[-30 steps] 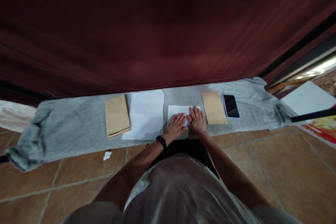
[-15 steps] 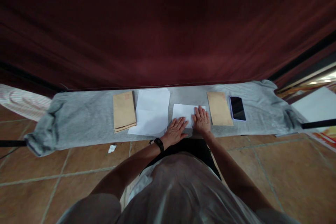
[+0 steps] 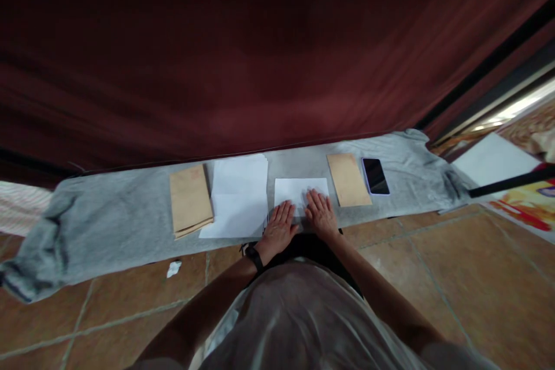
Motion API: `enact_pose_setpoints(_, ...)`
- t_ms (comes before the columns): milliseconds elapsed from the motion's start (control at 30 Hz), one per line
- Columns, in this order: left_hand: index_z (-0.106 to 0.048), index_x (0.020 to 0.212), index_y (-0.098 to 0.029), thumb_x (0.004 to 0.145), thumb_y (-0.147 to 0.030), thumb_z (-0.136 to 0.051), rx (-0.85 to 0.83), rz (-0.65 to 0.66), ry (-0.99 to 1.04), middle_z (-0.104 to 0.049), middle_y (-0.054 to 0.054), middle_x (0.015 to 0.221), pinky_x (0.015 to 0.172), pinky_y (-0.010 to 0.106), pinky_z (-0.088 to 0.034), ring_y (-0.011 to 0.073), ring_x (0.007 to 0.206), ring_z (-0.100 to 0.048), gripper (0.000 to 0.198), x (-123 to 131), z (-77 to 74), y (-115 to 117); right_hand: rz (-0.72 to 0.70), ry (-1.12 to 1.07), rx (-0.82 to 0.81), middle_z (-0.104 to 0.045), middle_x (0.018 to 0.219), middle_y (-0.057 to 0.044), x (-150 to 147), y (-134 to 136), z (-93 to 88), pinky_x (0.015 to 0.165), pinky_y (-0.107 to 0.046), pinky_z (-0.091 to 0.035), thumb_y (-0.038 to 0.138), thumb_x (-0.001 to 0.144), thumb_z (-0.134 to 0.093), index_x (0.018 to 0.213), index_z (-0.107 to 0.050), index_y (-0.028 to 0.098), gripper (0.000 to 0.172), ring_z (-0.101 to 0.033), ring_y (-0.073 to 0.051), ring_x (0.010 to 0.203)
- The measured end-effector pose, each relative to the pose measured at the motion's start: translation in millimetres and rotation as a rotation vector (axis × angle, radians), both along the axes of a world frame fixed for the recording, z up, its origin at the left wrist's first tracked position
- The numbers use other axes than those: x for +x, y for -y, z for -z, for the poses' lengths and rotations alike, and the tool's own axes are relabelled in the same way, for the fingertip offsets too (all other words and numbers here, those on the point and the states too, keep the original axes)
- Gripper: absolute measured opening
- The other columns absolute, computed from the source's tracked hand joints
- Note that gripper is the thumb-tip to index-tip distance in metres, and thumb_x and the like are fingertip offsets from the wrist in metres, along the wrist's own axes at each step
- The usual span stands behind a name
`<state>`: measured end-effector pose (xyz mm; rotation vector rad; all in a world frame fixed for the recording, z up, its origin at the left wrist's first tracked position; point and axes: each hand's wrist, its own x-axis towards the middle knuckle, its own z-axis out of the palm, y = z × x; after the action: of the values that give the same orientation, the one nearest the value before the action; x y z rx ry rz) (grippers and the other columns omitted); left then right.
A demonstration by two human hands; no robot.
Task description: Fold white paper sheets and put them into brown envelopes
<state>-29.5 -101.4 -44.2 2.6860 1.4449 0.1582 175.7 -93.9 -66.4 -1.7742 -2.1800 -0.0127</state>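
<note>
A folded sheet of white paper lies on the grey cloth in front of me. My left hand rests flat on its lower left part, fingers out, with a dark band on the wrist. Over its right half lies my right hand, palm down and fingers stretched. To the left is a stack of white paper sheets with a crease across the top one. A brown envelope sits just right of the folded sheet. Farther left, a pile of brown envelopes touches the paper stack.
A phone with a pale purple case lies right of the single envelope. Grey cloth covers the narrow surface, and a dark red curtain hangs behind it. A white scrap is on the tiled floor.
The camera view has turned and shifted a little. My right hand has slid a little down and inward on the folded paper, and my left hand stays on its lower left part.
</note>
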Motion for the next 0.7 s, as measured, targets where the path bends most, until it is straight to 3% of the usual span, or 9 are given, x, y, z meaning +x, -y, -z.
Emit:
enact_pose_setpoints(167, -0.030, 0.155, -0.006, 0.103, -0.040, -0.034, -0.001, -0.063, 0.014, -0.033, 0.018, 0.162, 0.124, 0.046, -0.025, 0.0263, 0.153, -0.022, 0.062, 4, -2.7, 4, -0.010, 0.002, -0.031, -0.031, 0.163, -0.014, 12, 26, 3.5, 0.120, -0.049, -0.027, 0.041, 0.105, -0.039, 0.158, -0.030, 0.018, 0.059, -0.033, -0.029, 0.149)
enact_pose_setpoints(400, -0.030, 0.154, -0.002, 0.102, -0.037, -0.035, 0.006, -0.199, 0.016, -0.031, 0.022, 0.161, 0.124, 0.049, -0.027, 0.0303, 0.152, -0.025, 0.063, 7, -2.9, 11, 0.027, -0.003, -0.032, -0.031, 0.162, -0.015, 23, 37, 3.5, 0.120, -0.049, -0.027, 0.043, 0.105, -0.037, 0.160, -0.023, 0.014, 0.064, -0.035, -0.029, 0.148)
enact_pose_setpoints(533, -0.030, 0.155, -0.004, 0.103, -0.036, -0.032, 0.012, -0.129, 0.038, -0.031, 0.019, 0.162, 0.125, 0.049, -0.022, 0.0276, 0.153, -0.021, 0.061, 29, -5.5, -5, 0.041, -0.007, -0.037, -0.032, 0.162, -0.014, 21, 38, 3.6, 0.120, -0.049, -0.027, 0.043, 0.105, -0.036, 0.160, -0.025, 0.014, 0.062, -0.035, -0.029, 0.147)
enact_pose_setpoints(700, -0.028, 0.155, -0.004, 0.104, -0.034, -0.030, 0.018, -0.046, 0.069, -0.027, 0.017, 0.164, 0.127, 0.047, -0.018, 0.0248, 0.155, -0.016, 0.060, 64, -3.0, -41, 0.058, 0.003, -0.044, -0.032, 0.162, -0.014, 19, 36, 1.4, 0.120, -0.049, -0.027, 0.045, 0.105, -0.036, 0.158, -0.030, 0.016, 0.061, -0.035, -0.030, 0.148)
